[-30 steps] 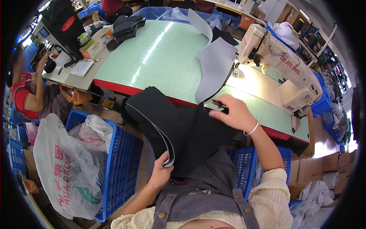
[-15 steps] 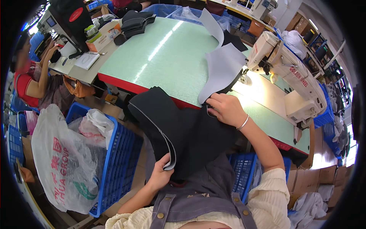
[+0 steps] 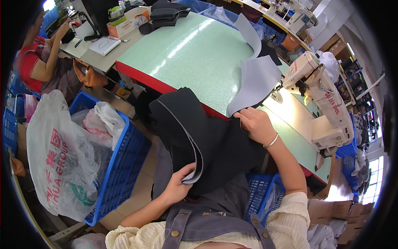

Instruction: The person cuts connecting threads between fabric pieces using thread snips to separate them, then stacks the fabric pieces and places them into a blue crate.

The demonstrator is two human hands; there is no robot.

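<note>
Across my lap lies a folded stack of black fabric pieces [image 3: 215,157] with pale grey undersides at their edges. My left hand [image 3: 178,186] is closed round the lower grey edge of this stack. At the table's front edge my right hand [image 3: 255,124] has its fingers bent and pressed together on the stack's upper edge; the fingertips are partly hidden. Touching those fingers is the narrow end of a pale grey fabric panel [image 3: 259,79], which lies grey side up on the table with black beneath it. The panel's far right corner reaches the sewing machine [image 3: 317,95], near its lit needle area.
The green tabletop [image 3: 178,62] has a red front edge. Left of me stands a blue crate [image 3: 120,174] holding plastic bags; another blue crate [image 3: 265,195] is by my right side. Black pieces [image 3: 168,14] are stacked at the back. A person in red [image 3: 35,62] sits at far left.
The whole view has shifted, so the table and machine appear farther right. My right hand has slid slightly along the fabric edge by the grey panel; my left hand keeps its grip.
</note>
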